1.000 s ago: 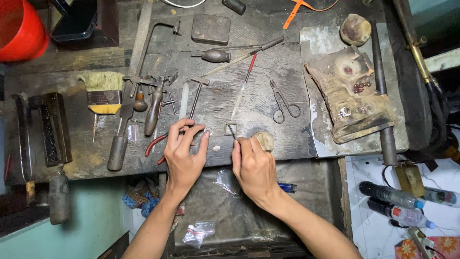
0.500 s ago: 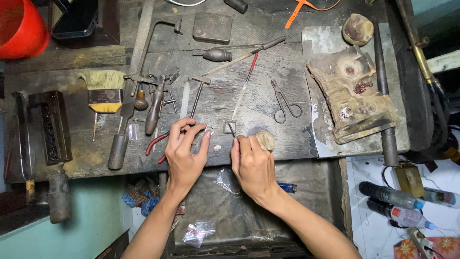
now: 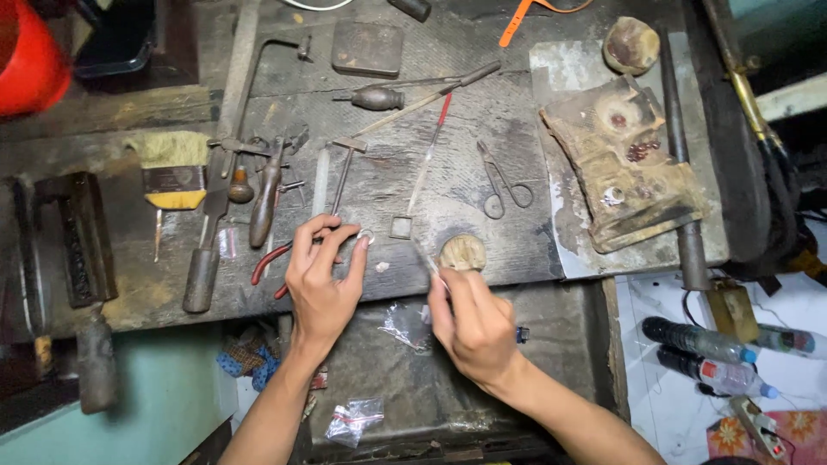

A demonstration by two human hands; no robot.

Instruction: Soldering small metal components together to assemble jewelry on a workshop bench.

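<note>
cluttered workbench point(image 3: 517, 250), right hand point(image 3: 469, 323) pinching thin tool point(image 3: 428, 261) angled up-left, left hand point(image 3: 323, 275) pinching small ring point(image 3: 365, 236)

Right hand point(image 3: 472, 325) lower, off bench edge.

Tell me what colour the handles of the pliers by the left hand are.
Red, seen in the head view: the pliers lie beside the left hand.

A small craft workshop, likely a metalworker's: the scarred, blackened wooden tabletop point(image 3: 482, 164) carries a small hammer point(image 3: 343, 172), scissors point(image 3: 504, 182), red-handled pliers point(image 3: 267, 263), a bristle brush point(image 3: 175, 168) and a charred soldering block point(image 3: 624, 159)
</note>
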